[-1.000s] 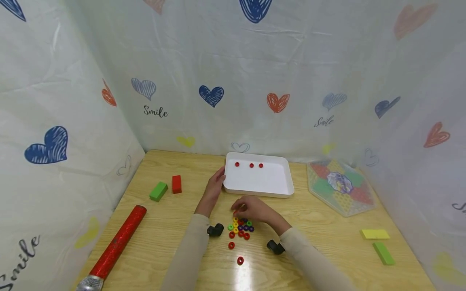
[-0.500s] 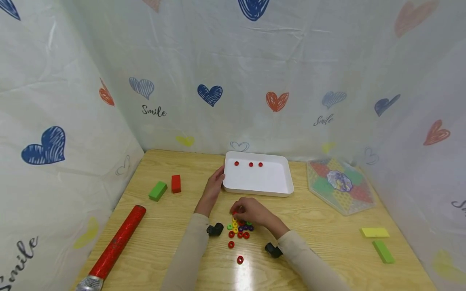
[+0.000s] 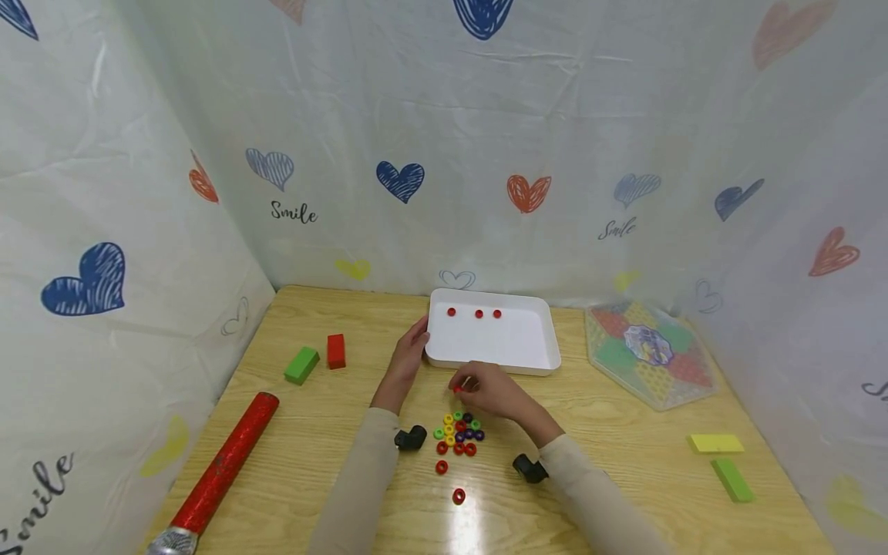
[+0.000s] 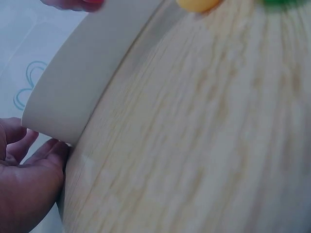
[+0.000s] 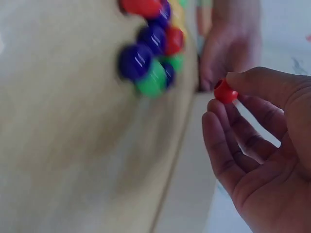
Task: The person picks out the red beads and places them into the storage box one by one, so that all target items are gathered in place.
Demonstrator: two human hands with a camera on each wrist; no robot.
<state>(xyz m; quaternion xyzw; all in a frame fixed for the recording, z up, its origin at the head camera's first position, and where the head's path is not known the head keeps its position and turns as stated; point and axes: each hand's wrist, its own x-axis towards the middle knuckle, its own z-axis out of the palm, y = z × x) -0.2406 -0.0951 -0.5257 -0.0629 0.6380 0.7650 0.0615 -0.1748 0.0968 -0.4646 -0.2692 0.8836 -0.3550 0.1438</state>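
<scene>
My right hand pinches a small red bead between thumb and fingertip, just in front of the white tray. The bead's hole shows in the right wrist view. My left hand holds the tray by its left side, with the thumb low at the corner. Three red beads lie apart inside the tray, towards its far side. On the table below my right hand is a loose cluster of red, yellow, green and purple beads. Two more red beads lie nearer the front.
Left of the tray are a green block and a red block. A red glittery tube with a silver end lies at the left. To the right are a clear hexagonal case, a yellow block and another green block.
My right hand has lifted from the top of the bead cluster towards the tray, taking one red bead with it. My left hand stays at the tray's side.
</scene>
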